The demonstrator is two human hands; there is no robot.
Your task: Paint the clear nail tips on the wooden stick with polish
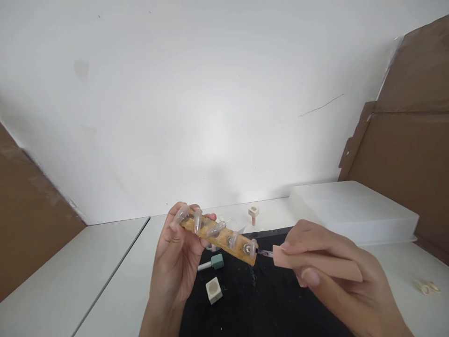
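Bright, diffuse light; soft shadows, slight blur

No readable text, label, brand, number or sign shows on anything.

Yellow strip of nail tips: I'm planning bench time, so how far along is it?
Looks done: five translucent tips are set along the yellow strip, held in the left hand. In hand: the right hand holds a pink-handled brush at the nearest end tip. Left: probably finishing that tip; whether the other four are coated, I can't tell.
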